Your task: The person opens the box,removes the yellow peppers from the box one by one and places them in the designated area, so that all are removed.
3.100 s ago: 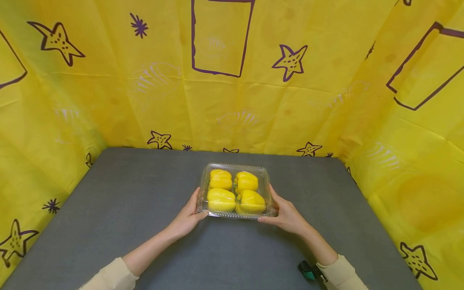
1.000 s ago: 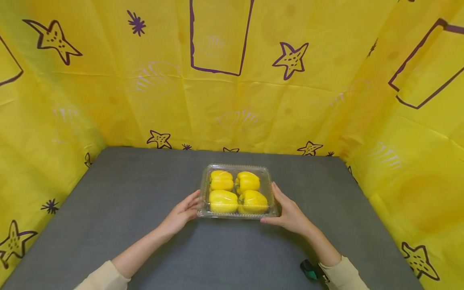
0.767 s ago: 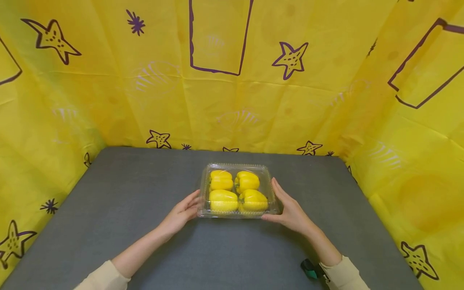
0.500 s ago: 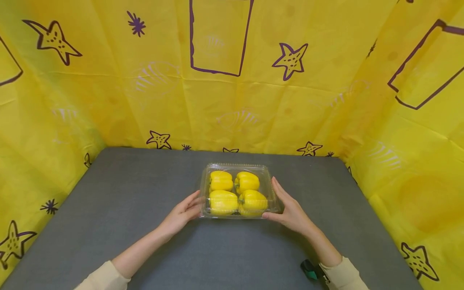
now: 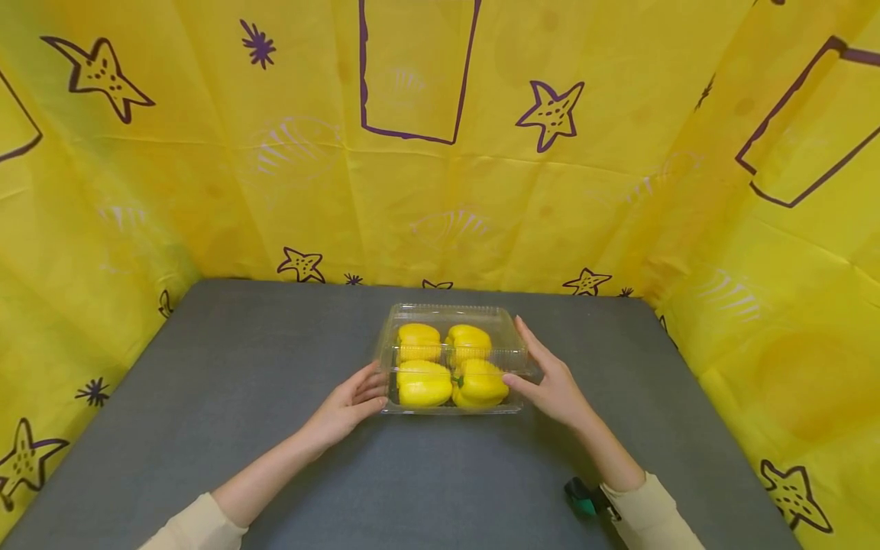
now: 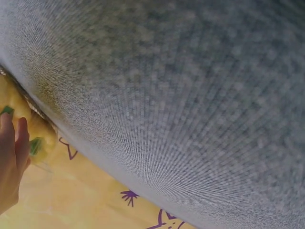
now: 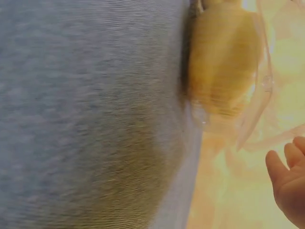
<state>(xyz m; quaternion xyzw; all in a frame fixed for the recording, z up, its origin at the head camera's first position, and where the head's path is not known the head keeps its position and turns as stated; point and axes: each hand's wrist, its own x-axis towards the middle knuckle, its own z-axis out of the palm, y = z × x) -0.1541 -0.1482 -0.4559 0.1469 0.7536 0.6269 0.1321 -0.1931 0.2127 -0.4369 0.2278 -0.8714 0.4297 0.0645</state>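
A clear plastic clamshell box (image 5: 450,409) sits on the grey tabletop, holding several yellow bell peppers (image 5: 424,383). Its lid (image 5: 510,336) is tilted up, the front edge raised above the base and the back edge still joined. My left hand (image 5: 344,405) holds the base's left side, thumb at the front corner. On the right, my right hand (image 5: 555,388) grips the lid, thumb at its raised front edge and fingers along its side. The right wrist view shows a blurred pepper (image 7: 224,62) through the plastic, with my fingertips (image 7: 276,167) beside the lid.
A grey cloth-covered table (image 5: 275,336) carries the box. Yellow curtains (image 5: 440,191) with starfish drawings enclose it at the back and both sides. A black and green strap (image 5: 583,496) is at the right sleeve (image 5: 649,512).
The lid's front edge has risen off the base, lifted by my right hand, which moved up and slightly away. My left hand stays at the left side, its thumb now at the front corner.
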